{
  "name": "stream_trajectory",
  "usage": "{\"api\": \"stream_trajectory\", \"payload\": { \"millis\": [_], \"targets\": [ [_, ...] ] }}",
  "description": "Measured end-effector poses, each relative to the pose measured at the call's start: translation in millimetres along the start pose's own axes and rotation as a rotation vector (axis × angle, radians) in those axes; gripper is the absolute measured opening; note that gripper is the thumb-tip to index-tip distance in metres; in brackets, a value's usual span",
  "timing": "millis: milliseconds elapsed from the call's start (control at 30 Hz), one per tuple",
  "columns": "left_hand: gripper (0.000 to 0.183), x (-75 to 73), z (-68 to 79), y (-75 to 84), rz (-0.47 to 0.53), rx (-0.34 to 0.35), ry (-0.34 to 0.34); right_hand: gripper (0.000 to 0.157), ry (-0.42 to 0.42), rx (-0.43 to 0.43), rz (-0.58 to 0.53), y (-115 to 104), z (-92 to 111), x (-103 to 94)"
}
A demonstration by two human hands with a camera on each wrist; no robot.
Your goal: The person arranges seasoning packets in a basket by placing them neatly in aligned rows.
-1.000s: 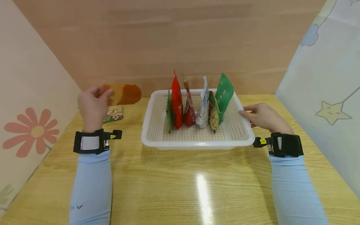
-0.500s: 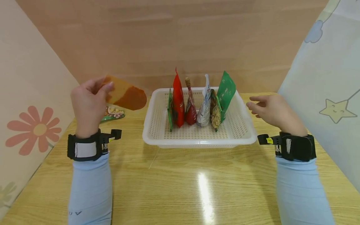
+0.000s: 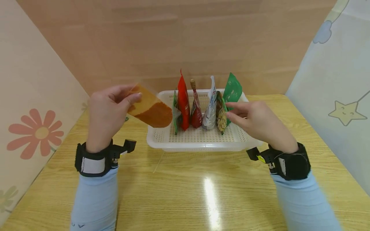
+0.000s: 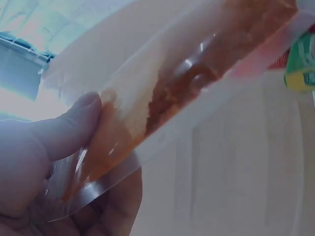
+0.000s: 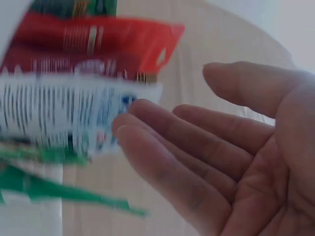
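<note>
My left hand (image 3: 105, 112) pinches the upper left end of a clear pouch of orange-brown sauce or seasoning (image 3: 154, 112). In the left wrist view, the thumb presses on the pouch's film (image 4: 197, 73). The pouch tilts down to the right over the left side of a white plastic basket (image 3: 202, 147). My right hand (image 3: 258, 118) hovers over the basket's right side with fingers extended, holding nothing. In the basket, a red packet (image 3: 183, 102), a dark red bottle-shaped pouch (image 3: 196, 115), a white packet (image 3: 210, 112) and green packets (image 3: 232, 88) stand upright.
The basket stands near the back of the wooden table (image 3: 173, 192). Brown paper (image 3: 185, 41) forms the back wall, with patterned panels at both sides. A small green packet (image 3: 126, 118) lies mostly hidden behind my left hand.
My left hand has carried the pouch right to the basket's left side. My right hand has let go of the basket's right rim and come left over the basket.
</note>
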State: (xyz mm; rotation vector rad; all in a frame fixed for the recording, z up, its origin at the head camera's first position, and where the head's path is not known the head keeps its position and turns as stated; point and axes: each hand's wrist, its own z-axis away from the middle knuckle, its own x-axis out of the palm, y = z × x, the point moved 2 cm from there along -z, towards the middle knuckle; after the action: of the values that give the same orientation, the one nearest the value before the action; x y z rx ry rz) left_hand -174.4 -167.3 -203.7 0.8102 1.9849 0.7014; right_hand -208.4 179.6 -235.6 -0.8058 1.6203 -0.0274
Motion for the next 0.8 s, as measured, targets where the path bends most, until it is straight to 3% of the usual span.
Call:
{"api": "stream_trajectory", "payload": {
  "millis": [167, 333, 467, 633, 800],
  "targets": [
    [0.037, 14.7, 6.3, 10.0, 0.037, 0.048, -0.115, 0.048, -0.018, -0.093, -0.133, -23.1, -3.6, 24.7],
    [0.033, 29.5, 11.8, 14.6, 0.083, 0.101, -0.209, 0.062, -0.085, -0.086, -0.367, -36.6, -5.0, 47.0],
    [0.032, 39.1, 15.8, 18.3, 0.139, 0.141, -0.262, 0.063, -0.125, -0.093, -0.487, -44.6, -5.2, 60.0],
    [0.03, 45.1, 18.4, 22.0, 0.159, 0.208, -0.245, 0.049, -0.118, -0.123, -0.476, -52.9, -3.7, 67.6],
    [0.029, 48.2, 18.0, 23.2, 0.183, 0.261, -0.205, 0.031, -0.065, -0.135, -0.392, -54.4, -3.4, 68.4]
  ]
}}
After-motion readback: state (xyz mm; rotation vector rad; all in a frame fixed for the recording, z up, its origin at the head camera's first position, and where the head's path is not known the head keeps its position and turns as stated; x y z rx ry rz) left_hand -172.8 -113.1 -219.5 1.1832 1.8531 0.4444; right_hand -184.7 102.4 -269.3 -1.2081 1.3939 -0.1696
